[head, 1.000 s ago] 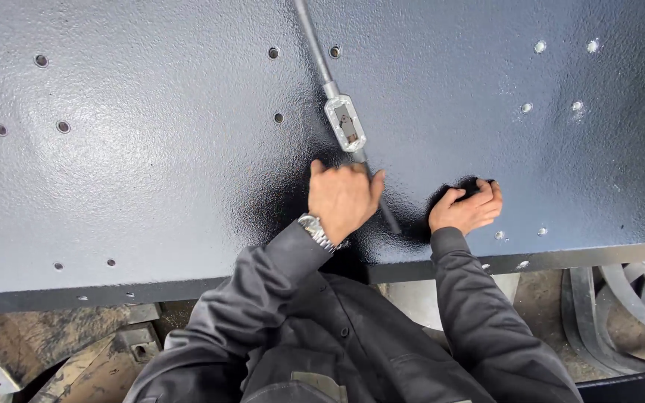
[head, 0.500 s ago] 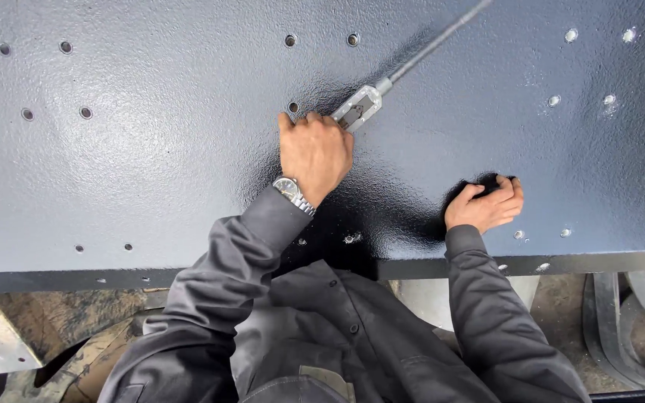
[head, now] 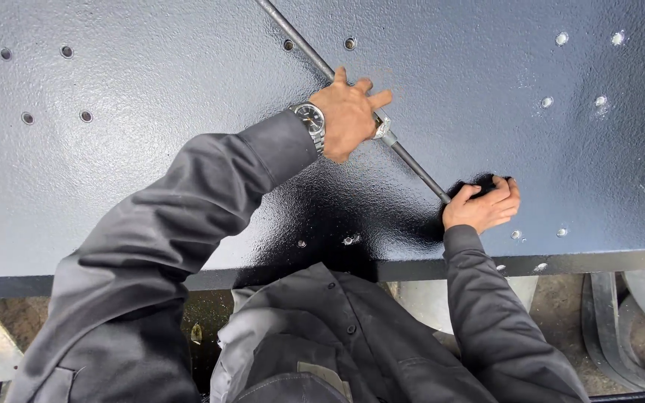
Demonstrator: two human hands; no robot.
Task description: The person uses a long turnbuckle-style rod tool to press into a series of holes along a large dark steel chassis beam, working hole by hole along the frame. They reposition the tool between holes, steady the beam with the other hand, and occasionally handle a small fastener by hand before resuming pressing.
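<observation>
A long steel bar wrench (head: 412,160) lies across a large black painted metal plate (head: 151,149), running from the top edge down to the right. My left hand (head: 349,112), with a wristwatch (head: 311,119) on it, grips over the wrench's silvery middle head (head: 382,128) and hides most of it. My right hand (head: 483,205) rests lower right on the plate with its fingers curled around a dark black lump (head: 479,181). The bar's lower end reaches this hand's thumb. I cannot tell what the lump is.
The plate has small holes (head: 350,43) near the top and at upper left (head: 66,51), and bright bolt heads (head: 561,37) at right. Its front edge (head: 599,263) runs along the bottom. Curved metal parts (head: 636,298) lie below at right. My grey jacket (head: 322,343) fills the foreground.
The wrench has swung round under my left hand, from pointing up to the right to pointing up to the left. My left hand moved higher up the plate. My right hand stayed put.
</observation>
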